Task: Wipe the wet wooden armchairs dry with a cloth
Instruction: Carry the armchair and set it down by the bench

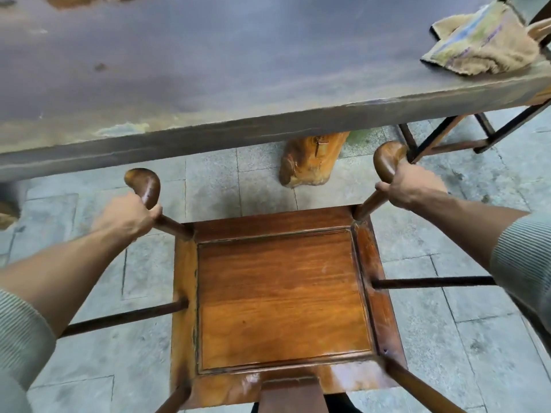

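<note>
We clamp left hand (126, 217) and right hand (410, 186) on armchair (280, 296) arms; cloth (483, 43) idle at bench (208, 70) right edge; seat glistens, wiping unfinished.

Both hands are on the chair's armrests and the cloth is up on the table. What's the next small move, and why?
Probably let the right hand go of its armrest and reach for the cloth on the table: neither it nor the left hand holds a cloth, and the seat looks glossy near its back edge.
</note>
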Demonstrator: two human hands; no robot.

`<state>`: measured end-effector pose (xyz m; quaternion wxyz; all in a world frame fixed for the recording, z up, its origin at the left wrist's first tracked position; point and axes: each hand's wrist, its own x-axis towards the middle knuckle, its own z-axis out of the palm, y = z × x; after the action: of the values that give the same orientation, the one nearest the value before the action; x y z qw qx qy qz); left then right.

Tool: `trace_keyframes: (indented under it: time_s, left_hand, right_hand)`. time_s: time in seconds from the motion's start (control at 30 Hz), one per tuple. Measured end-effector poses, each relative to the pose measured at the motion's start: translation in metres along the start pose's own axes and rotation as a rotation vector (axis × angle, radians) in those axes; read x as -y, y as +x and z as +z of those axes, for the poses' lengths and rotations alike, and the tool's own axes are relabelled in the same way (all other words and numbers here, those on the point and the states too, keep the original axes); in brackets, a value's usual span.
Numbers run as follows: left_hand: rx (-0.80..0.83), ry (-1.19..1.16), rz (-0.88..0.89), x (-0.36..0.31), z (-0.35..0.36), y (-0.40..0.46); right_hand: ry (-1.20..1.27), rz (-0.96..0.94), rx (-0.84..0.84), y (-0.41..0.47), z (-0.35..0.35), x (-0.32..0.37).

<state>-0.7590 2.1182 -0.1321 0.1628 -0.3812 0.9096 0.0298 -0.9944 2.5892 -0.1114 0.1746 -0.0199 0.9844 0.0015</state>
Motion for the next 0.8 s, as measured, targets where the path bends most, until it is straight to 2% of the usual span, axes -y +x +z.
trace_keyframes:
  time_s: [0.13,0.3,0.57,0.8]
  left_hand:
    - [0.024,0.037,0.025,-0.01,-0.005,0.017]
    - [0.065,0.003,-0.03,-0.008,-0.008,0.029]
    - [0.035,0.005,-0.051,0.008,-0.003,0.045]
    - [0.032,0.024,-0.052,0.006,0.001,0.046]
  right_hand:
    - [0.009,-0.005,0.037,0.026,0.001,0.007]
    - [0.06,-0.031,0.055,0.049,0.002,0.026]
    - [0.036,-0.071,0.079,0.082,0.001,0.052]
    - [-0.08,-0.041,-0.004,0.081,0.009,0.055]
